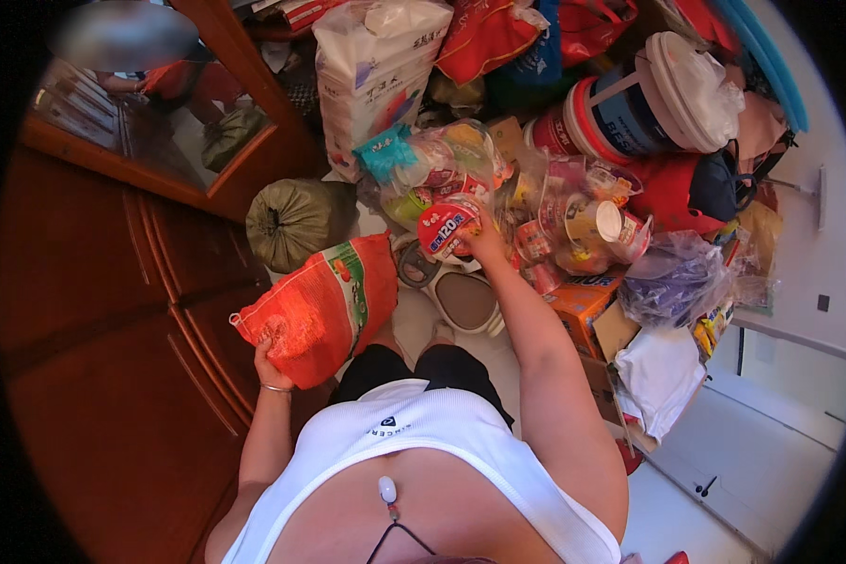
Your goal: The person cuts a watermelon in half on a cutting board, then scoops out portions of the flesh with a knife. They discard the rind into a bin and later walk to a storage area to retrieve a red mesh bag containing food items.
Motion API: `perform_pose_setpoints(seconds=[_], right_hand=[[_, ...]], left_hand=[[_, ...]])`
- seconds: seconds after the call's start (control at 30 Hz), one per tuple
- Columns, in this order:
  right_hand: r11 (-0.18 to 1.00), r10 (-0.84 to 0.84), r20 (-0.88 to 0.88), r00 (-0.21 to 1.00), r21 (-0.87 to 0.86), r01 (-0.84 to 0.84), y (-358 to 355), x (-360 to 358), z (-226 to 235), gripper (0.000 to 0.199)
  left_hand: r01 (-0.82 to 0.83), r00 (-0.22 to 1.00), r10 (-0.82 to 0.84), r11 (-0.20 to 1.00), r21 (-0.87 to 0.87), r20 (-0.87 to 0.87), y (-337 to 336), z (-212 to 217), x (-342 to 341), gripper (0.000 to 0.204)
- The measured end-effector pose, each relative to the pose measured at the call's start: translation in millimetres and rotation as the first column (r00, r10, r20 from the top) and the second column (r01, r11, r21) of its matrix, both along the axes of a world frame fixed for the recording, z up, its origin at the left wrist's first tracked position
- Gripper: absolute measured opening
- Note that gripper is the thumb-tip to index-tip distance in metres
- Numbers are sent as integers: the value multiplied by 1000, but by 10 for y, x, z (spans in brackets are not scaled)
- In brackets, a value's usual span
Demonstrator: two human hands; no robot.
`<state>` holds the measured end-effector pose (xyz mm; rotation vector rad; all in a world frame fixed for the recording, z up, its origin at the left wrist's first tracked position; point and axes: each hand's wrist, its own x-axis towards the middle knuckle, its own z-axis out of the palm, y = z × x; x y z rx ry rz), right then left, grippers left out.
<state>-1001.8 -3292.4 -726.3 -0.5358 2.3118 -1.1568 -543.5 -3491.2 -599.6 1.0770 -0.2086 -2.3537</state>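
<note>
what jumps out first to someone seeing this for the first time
The bright orange-red bag gripped from below by the left hand, just left of centre beside the dark wooden cabinet. Next, the right hand stretched forward onto a small red-labelled packet at the edge of a crowded heap of plastic-wrapped goods. Behind it lie a white-lidded bucket and a tied green sack.

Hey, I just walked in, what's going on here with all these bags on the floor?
A person stands over a heap of bags and packages beside a wooden cabinet. The left hand grips an orange-red sack from below, held at the person's side. The right hand reaches forward and holds a small red and white packet just above a clear plastic bag of goods.
</note>
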Motion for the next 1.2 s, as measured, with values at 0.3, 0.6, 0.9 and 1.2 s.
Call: perform_pose_setpoints(seconds=[0.3, 0.6, 0.9, 1.2], right_hand=[[946, 115, -10, 993, 306, -106, -609, -546, -195, 82], [901, 244, 46, 969, 359, -244, -826, -1312, -140, 69], [885, 212, -468, 858, 465, 35, -893, -1563, -11, 60], [822, -186, -345, 920, 459, 338, -1284, -1679, -34, 88]], left_hand=[[13, 997, -21, 995, 100, 81, -430, -68, -64, 60], [45, 989, -66, 986, 158, 130, -421, -261, -222, 58], [96, 975, -122, 985, 145, 186, -395, -365, -475, 56], [203, 954, -237, 962, 184, 186, -263, -526, -644, 56]])
